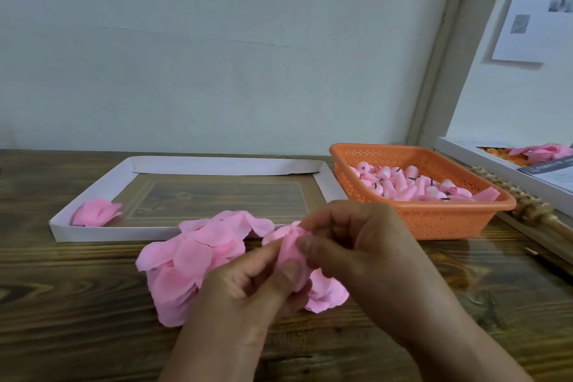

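Two hands together: left hand (248,285) and right hand (366,254) both pinch pink flower (288,248) just above bench (77,304), beside petal pile (192,257). Best: hold base tight, wrap petal snug, avoid creasing.

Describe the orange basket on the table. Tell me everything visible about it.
The orange basket looks like moulded plastic. It is rectangular and shallow, with walls pierced by rows of small holes and a smooth rolled rim. It stands upright on the wooden table, at the right, close beside the white cardboard tray. It holds a heap of small pink bud-shaped pieces, some with dark stems. A pink petal leans at its near right rim.
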`<state>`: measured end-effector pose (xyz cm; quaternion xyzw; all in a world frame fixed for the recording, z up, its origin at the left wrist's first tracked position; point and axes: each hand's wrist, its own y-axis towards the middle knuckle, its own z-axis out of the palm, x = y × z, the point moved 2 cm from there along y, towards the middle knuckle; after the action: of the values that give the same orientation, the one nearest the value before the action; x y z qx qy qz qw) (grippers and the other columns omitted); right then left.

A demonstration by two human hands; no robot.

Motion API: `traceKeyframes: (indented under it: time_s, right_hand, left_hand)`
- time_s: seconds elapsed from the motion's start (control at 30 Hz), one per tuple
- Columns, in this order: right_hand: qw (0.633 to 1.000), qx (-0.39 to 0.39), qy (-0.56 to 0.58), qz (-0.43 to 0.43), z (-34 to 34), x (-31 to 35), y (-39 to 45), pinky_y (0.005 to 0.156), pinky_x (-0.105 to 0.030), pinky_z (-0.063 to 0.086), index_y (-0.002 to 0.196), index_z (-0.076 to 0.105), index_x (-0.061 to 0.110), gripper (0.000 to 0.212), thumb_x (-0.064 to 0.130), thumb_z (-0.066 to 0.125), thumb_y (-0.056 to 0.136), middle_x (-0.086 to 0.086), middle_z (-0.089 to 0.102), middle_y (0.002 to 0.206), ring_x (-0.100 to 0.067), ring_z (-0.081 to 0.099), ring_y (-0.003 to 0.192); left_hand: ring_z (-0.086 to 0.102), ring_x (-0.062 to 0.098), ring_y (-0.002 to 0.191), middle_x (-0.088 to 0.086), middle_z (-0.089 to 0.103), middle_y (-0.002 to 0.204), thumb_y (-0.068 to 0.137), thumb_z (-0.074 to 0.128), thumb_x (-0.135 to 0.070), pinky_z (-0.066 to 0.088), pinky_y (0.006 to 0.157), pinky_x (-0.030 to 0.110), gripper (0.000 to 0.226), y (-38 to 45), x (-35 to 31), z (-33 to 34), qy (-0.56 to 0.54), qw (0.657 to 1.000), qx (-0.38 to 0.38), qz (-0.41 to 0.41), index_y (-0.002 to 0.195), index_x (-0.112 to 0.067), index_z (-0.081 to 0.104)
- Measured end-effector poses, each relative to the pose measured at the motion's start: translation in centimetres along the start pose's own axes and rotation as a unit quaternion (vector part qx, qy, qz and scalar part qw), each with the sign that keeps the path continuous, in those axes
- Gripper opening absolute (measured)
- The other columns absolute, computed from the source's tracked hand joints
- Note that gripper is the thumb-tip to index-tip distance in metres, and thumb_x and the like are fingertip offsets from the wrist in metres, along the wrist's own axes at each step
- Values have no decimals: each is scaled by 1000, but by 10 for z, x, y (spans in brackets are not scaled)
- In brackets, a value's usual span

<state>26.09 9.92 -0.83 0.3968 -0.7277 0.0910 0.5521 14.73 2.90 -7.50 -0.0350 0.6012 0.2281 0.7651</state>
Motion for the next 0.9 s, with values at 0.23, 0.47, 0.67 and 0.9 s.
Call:
traceKeyframes:
  time_s: [0.23, 0.47, 0.67, 0.9]
  right_hand:
    - [989, 128, 58, -36, -8, -12, 7, 53, -35, 45, 77, 67, 3, 8, 1, 61, 83, -11, 64, 61, -19, 58, 51]
    - [953, 229, 176, -89, -6, -17, 6, 53, -23, 48, 81, 68, 3, 11, -2, 59, 84, -16, 61, 63, -15, 59, 50]
    - [981, 61, 114, -142, -12, -21, -1, 57, -22, 48, 81, 72, 16, 10, 8, 65, 79, -4, 68, 66, -9, 60, 59]
    - [891, -302, -172, -294, 20, -42, -34, 67, -14, 47, 86, 66, 14, 20, 25, 67, 70, 0, 65, 91, -10, 62, 75]
  left_hand:
    - [70, 18, 82, 8, 73, 87, 64, 83, -24, 54, 70, 24, 34, 3, -19, -11, 2, 962, 202, -183, 92, -6, 75]
    - [65, 15, 74, 3, 69, 79, 63, 86, -28, 53, 73, 30, 25, 10, -23, -5, -46, 895, 378, -233, 79, -13, 75]
    - [63, 16, 65, 4, 67, 71, 65, 84, -37, 55, 74, 34, 29, 16, -19, 1, -76, 915, 334, -212, 77, -14, 72]
    - [57, 35, 82, 27, 64, 88, 79, 63, -37, 43, 78, 47, 30, 12, -26, 21, -72, 990, 94, -70, 67, -11, 70]
